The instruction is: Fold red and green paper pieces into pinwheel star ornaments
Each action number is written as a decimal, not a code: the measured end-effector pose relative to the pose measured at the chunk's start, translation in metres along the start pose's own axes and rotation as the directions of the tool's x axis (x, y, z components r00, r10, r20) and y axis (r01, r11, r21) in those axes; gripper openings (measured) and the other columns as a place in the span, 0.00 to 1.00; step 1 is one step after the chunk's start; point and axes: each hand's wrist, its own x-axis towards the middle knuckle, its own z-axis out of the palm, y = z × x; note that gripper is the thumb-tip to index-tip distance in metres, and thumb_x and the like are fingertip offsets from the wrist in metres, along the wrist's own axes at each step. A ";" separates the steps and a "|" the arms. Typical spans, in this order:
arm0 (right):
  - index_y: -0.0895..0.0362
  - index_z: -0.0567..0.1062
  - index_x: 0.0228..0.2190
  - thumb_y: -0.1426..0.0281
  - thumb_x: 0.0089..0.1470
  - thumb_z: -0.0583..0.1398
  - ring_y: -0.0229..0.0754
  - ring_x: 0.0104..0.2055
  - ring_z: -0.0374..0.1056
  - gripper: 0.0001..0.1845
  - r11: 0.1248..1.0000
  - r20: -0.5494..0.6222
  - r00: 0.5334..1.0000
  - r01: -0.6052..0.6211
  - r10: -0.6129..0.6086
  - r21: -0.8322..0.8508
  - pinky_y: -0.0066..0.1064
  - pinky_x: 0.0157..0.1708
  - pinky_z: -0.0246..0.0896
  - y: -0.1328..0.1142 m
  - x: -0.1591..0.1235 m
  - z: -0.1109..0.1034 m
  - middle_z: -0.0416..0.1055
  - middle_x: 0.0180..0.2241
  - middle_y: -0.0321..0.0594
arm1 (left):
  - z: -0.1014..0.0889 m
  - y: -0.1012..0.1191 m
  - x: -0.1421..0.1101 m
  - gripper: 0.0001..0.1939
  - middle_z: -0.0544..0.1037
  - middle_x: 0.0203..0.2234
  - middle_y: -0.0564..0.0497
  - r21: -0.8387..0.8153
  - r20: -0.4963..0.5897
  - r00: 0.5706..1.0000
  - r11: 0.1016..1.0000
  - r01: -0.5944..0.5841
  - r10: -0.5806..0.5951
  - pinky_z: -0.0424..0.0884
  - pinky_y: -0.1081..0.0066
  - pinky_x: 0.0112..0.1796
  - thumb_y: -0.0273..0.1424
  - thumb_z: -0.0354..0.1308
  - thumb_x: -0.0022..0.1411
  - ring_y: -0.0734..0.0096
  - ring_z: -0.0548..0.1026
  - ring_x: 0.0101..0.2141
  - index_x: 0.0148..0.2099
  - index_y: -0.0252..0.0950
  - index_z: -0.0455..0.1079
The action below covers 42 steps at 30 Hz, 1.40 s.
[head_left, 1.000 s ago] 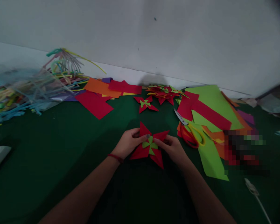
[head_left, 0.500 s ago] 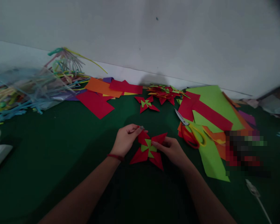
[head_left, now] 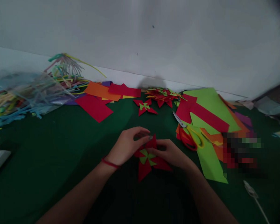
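A red folded-paper star (head_left: 145,169) with a lime-green pinwheel centre is between my hands, low over the green tabletop. My left hand (head_left: 130,143), with a red band at the wrist, curls its fingers at the star's upper points. My right hand (head_left: 169,152) pinches the star near its centre from the right, thumb over the paper. Parts of the star's upper and right points are hidden by my fingers. Straight ahead lies a similar red and green star (head_left: 145,107), beside a pile of such stars (head_left: 164,95) near the wall.
Scissors (head_left: 189,133) with red and yellow handles lie at right on orange paper and a green sheet (head_left: 207,112). Red paper (head_left: 95,107) lies left of centre. Colourful pipe cleaners (head_left: 67,67) and a clear plastic bag (head_left: 35,87) are far left. A white cable (head_left: 253,191) lies front right.
The star in my hands has been turned, its points now facing other ways. My left hand has shifted its fingers at the upper point; the right has moved slightly lower. The view has tilted slightly.
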 end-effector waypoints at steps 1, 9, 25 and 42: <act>0.54 0.75 0.36 0.61 0.50 0.56 0.43 0.36 0.69 0.14 0.996 -0.002 1.000 0.029 -0.029 -0.084 0.31 0.34 0.63 -0.005 0.004 -0.003 0.74 0.34 0.35 | -0.001 0.006 0.002 0.09 0.77 0.32 0.52 0.045 0.030 0.999 0.998 -0.042 0.040 0.67 0.74 0.33 0.36 0.55 0.53 0.68 0.73 0.34 0.36 0.39 0.71; 0.53 0.74 0.32 0.65 0.49 0.57 0.39 0.34 0.69 0.08 0.910 -0.307 0.902 0.182 -0.305 -0.372 0.28 0.32 0.62 -0.069 0.024 -0.030 0.74 0.32 0.34 | -0.015 0.041 0.025 0.06 0.76 0.28 0.54 0.135 -0.223 0.953 0.974 -0.180 0.207 0.67 0.76 0.30 0.33 0.54 0.55 0.73 0.73 0.29 0.33 0.37 0.70; 0.52 0.73 0.28 0.71 0.47 0.60 0.37 0.30 0.67 0.03 0.725 -0.359 0.797 0.137 -0.485 -0.675 0.27 0.30 0.59 -0.079 0.010 -0.018 0.72 0.27 0.33 | -0.020 0.056 0.017 0.04 0.76 0.26 0.55 0.233 -0.259 0.933 0.954 -0.190 0.249 0.68 0.75 0.29 0.33 0.55 0.53 0.72 0.73 0.28 0.30 0.40 0.71; 0.56 0.71 0.30 0.73 0.50 0.57 0.41 0.33 0.64 0.03 0.474 -0.330 0.635 0.066 -0.699 -0.878 0.34 0.37 0.56 -0.087 -0.002 -0.007 0.70 0.28 0.39 | -0.023 0.064 0.006 0.05 0.77 0.29 0.56 0.150 -0.369 0.881 0.954 -0.260 0.297 0.69 0.73 0.34 0.33 0.59 0.52 0.71 0.73 0.31 0.33 0.43 0.74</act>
